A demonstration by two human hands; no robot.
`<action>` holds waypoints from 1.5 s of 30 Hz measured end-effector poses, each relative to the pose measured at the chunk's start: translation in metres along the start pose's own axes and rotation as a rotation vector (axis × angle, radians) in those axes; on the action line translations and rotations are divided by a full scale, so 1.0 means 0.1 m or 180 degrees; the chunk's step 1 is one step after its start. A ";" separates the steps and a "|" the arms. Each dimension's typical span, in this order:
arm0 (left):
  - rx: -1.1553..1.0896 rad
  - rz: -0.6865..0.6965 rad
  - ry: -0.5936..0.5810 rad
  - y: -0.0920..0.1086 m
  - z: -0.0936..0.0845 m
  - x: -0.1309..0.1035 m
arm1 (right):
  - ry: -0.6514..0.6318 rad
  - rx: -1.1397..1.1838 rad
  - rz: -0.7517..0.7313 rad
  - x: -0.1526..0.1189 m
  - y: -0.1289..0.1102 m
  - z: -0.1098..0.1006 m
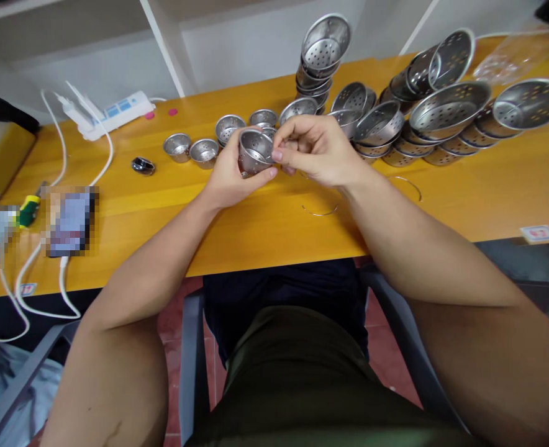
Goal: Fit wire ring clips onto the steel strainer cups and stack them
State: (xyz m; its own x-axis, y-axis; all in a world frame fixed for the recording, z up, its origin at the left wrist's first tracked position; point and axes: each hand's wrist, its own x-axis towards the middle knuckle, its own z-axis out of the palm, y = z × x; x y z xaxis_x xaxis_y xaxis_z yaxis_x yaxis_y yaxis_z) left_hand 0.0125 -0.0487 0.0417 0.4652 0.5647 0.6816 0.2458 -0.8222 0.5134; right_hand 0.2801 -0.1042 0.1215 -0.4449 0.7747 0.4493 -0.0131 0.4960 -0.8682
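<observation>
My left hand (230, 174) is wrapped round a small perforated metal cup (254, 151), its open top tilted toward me. At the cup's right rim, the thumb and index finger of my right hand (308, 149) are pinched together; whatever they hold is too small to make out. Small metal cups (177, 148) stand behind and to the left of my left hand. A thin curved wire (320, 213) lies on the table below my right hand, and another (407, 180) lies by my right forearm.
Stacks of perforated metal cups (450, 112) fill the table's back right, with a tall stack (325, 46) behind my right hand. A power strip (116, 116), white cables, a phone (72, 223) and a green-yellow tool (28, 211) lie at the left. A small black object (143, 166) sits nearer.
</observation>
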 end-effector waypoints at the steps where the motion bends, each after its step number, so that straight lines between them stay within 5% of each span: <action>1: 0.0060 -0.0034 0.0001 0.02 -0.01 0.00 | -0.0015 0.0151 -0.0074 0.01 0.05 0.00; 13: 0.0200 -0.0085 -0.0065 0.10 -0.08 -0.01 | -0.0259 0.0351 -0.0120 0.01 0.10 0.01; 20: 0.0203 -0.0121 0.0232 -0.13 -0.04 0.01 | 0.0446 -0.0834 -0.0471 -0.01 0.34 -0.06; 30: 0.0349 -0.0143 0.0230 -0.25 -0.10 -0.01 | 0.0368 -0.1705 -0.0645 -0.08 0.23 -0.02; 45: 0.0301 -0.0066 0.0175 -0.22 -0.11 0.00 | -0.0085 -0.1510 -0.0709 -0.07 0.36 0.13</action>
State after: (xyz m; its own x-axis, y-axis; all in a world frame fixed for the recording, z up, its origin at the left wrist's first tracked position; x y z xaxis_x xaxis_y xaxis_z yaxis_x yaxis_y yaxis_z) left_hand -0.0021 -0.0299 0.0357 0.4125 0.5827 0.7002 0.3354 -0.8118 0.4780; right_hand 0.2712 -0.0975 0.0845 -0.5004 0.6230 0.6012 0.2941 0.7754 -0.5587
